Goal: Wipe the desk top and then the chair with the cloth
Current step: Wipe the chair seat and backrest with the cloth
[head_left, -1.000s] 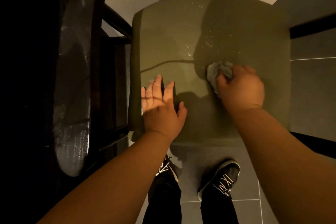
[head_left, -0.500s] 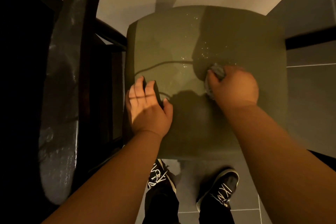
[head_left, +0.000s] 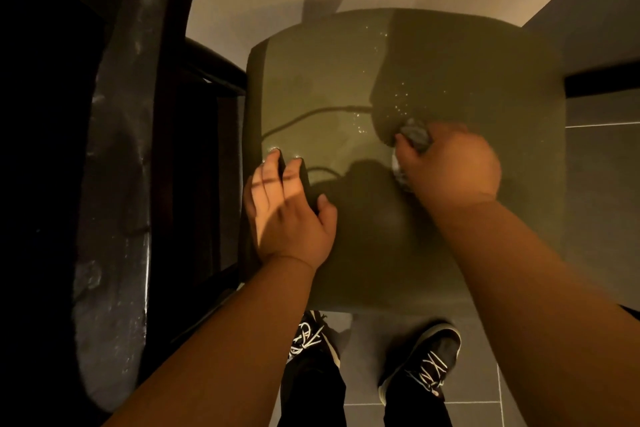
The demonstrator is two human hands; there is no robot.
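Olive-green and smooth, the chair seat [head_left: 467,73] fills the head view, a squarish pad with rounded corners and tiny wet glints scattered near its middle. The right hand [head_left: 453,166] is on it, fingers curled tight round the cloth [head_left: 415,133]. A second ago a good grey bundle stuck out ahead of the knuckles. Now the fist has swallowed most of it, and only a crumpled grey tuft peeks past the fingertips, with a paler scrap showing under the thumb side. The cloth sits pressed between palm and seat, right of centre.

The left hand [head_left: 287,218] lies flat with its fingers straight and thumb spread, holding nothing. It was further in on the seat before, and now sits close to the left edge.

Left of the seat, the chair's back rail [head_left: 121,184] curves away, dark and glossy with scuffed highlights. Below the front edge, black shoes with white laces [head_left: 426,360] stand on matte grey floor tiles [head_left: 606,156] with thin pale grout lines.
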